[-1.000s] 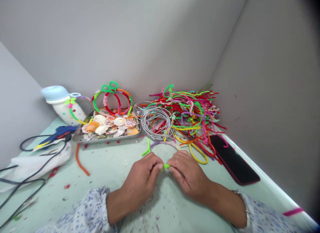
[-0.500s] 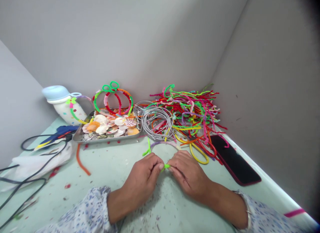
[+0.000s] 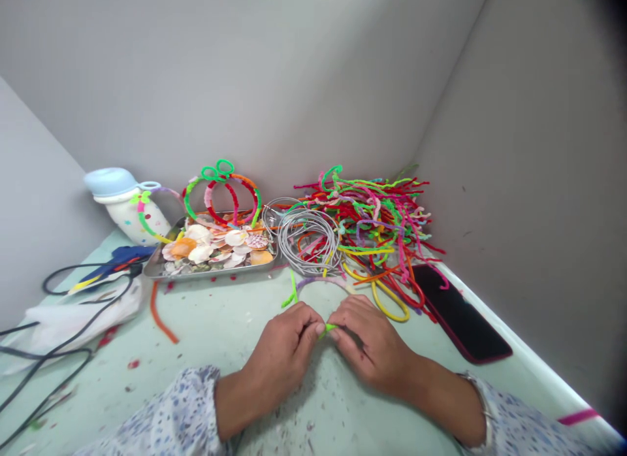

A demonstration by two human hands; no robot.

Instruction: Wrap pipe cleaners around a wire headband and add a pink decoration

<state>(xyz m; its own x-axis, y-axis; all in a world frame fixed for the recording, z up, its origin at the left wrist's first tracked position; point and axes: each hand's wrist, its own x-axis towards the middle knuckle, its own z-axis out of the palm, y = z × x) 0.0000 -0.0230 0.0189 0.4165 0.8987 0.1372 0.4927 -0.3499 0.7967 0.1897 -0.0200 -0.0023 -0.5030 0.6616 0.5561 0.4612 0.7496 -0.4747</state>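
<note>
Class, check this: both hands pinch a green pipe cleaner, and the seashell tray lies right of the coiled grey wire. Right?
No: the seashell tray lies left of the coiled grey wire, as the head view shows. The left hand and right hand do pinch the green pipe cleaner.

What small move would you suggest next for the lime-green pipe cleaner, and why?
I would probably wrap the lime-green pipe cleaner around the lilac fuzzy band, since the left hand and right hand pinch it just below that band.
</note>
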